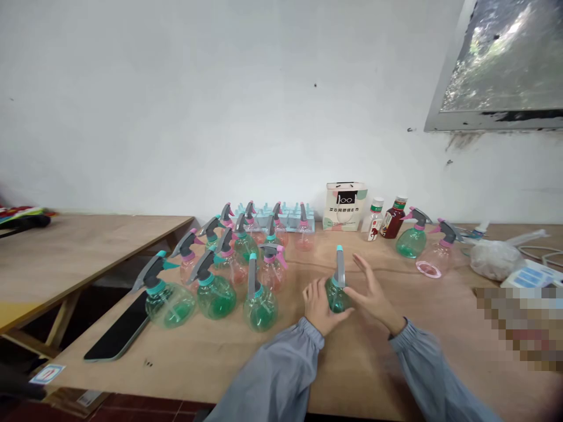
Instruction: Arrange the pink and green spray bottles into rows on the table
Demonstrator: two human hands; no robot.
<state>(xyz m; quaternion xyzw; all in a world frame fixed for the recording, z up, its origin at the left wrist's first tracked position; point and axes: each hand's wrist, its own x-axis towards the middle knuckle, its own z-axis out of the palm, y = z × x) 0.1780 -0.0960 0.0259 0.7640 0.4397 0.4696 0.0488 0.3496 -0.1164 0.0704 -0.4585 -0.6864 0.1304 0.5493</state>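
Note:
A green spray bottle with a grey and teal head stands upright in front of me. My left hand is wrapped around its left side. My right hand is at its right, fingers stretched out and apart, the thumb by the bottle's neck; whether it touches cannot be made out. To the left stands a group of several spray bottles, green and pink, the nearest a green spray bottle with a teal collar. Further right stand another green spray bottle and a pink spray bottle.
A black phone lies at the table's left. Along the wall are a pale blue rack, a paper bag, a white bottle and a dark red bottle. A plastic bag and white cables lie at right.

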